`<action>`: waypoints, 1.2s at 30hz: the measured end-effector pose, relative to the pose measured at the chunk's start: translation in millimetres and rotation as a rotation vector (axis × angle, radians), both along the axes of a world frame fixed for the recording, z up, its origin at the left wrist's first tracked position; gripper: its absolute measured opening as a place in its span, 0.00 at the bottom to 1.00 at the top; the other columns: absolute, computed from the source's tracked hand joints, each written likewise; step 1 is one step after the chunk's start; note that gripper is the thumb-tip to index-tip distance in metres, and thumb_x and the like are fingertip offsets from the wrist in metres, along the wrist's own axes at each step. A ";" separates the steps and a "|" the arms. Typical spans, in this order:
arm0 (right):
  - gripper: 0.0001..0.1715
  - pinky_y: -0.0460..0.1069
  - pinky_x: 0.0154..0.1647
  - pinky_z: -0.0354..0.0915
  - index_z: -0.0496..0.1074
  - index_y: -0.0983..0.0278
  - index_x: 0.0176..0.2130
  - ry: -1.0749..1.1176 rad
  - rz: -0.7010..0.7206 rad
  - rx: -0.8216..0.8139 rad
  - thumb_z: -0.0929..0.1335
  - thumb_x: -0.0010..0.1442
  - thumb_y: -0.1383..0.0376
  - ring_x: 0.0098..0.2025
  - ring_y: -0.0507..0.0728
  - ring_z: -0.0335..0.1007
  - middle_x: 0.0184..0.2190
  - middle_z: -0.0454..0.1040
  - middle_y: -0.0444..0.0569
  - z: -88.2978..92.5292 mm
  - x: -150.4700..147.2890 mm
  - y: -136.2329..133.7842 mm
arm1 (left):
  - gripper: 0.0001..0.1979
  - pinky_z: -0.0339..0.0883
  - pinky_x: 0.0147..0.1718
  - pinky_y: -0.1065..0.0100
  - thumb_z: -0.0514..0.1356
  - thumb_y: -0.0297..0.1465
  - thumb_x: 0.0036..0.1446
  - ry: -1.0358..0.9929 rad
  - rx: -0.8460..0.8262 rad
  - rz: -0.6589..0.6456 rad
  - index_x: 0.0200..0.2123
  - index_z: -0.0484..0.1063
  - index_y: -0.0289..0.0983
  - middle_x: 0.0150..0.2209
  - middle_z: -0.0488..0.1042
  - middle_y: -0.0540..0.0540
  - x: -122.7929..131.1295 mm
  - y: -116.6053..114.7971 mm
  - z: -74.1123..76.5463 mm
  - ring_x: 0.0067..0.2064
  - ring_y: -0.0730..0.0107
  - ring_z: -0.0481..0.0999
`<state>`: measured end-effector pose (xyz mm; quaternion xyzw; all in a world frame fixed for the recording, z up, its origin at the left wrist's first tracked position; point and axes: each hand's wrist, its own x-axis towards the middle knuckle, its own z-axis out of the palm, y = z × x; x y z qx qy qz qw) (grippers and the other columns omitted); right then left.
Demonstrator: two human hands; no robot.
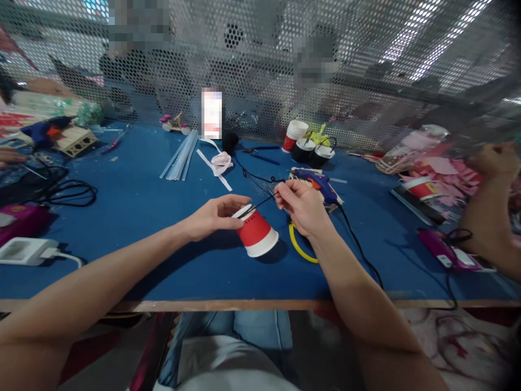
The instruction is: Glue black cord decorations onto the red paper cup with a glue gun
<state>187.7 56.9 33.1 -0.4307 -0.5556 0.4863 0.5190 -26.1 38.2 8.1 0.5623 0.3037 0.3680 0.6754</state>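
Note:
A red and white paper cup (pixel 257 231) is tilted above the blue table, its base toward the upper left and its white rim toward me. My left hand (pixel 215 217) grips the cup's upper end between thumb and fingers. Black cord (pixel 266 202) runs from that end of the cup to my right hand (pixel 299 203), whose fingers pinch it. More of the cord trails back to a black ball of cord (pixel 230 143). Just behind my right hand lies a blue hot glue gun (pixel 319 182), with a yellow ring-shaped handle (pixel 299 247) nearby.
Glue sticks (pixel 179 157), white ribbon (pixel 222 163) and pliers (pixel 262 153) lie ahead. Stacked cups (pixel 293 136) and black-wrapped cups (pixel 303 151) stand by the mesh panel. A purple power strip (pixel 445 250) and another person's arm (pixel 490 206) are at right; a white adapter (pixel 28 251) is at left.

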 end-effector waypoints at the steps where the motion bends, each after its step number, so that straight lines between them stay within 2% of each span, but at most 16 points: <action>1: 0.14 0.44 0.24 0.59 0.69 0.64 0.28 -0.003 -0.002 -0.003 0.71 0.50 0.56 0.24 0.47 0.62 0.22 0.67 0.42 -0.8 0.0 0.0 | 0.28 0.63 0.47 0.59 0.68 0.29 0.42 -0.006 -0.007 -0.002 0.48 0.67 0.35 0.46 0.73 0.41 0.1 -0.4 0.5 0.47 0.61 0.71; 11: 0.15 0.44 0.24 0.60 0.69 0.64 0.27 -0.083 -0.022 -0.029 0.70 0.50 0.54 0.24 0.47 0.62 0.22 0.67 0.42 -10.4 -6.5 0.3 | 0.28 0.63 0.48 0.62 0.67 0.25 0.41 -0.062 0.001 -0.045 0.48 0.67 0.36 0.45 0.73 0.43 1.2 -2.1 -1.0 0.47 0.65 0.72; 25: 0.15 0.44 0.22 0.60 0.67 0.64 0.27 0.010 -0.056 0.007 0.70 0.50 0.55 0.23 0.47 0.60 0.22 0.65 0.41 -6.3 -7.8 -1.2 | 0.29 0.63 0.47 0.60 0.68 0.27 0.42 0.033 0.018 -0.035 0.49 0.66 0.36 0.45 0.73 0.42 3.2 -2.6 -4.4 0.46 0.63 0.72; 36: 0.16 0.45 0.23 0.60 0.67 0.64 0.27 -0.076 -0.060 -0.038 0.70 0.49 0.54 0.24 0.48 0.62 0.22 0.66 0.41 -11.7 -11.2 -1.7 | 0.28 0.63 0.48 0.60 0.67 0.26 0.43 -0.044 0.052 -0.061 0.49 0.66 0.37 0.45 0.73 0.43 4.2 -4.2 -2.8 0.47 0.63 0.71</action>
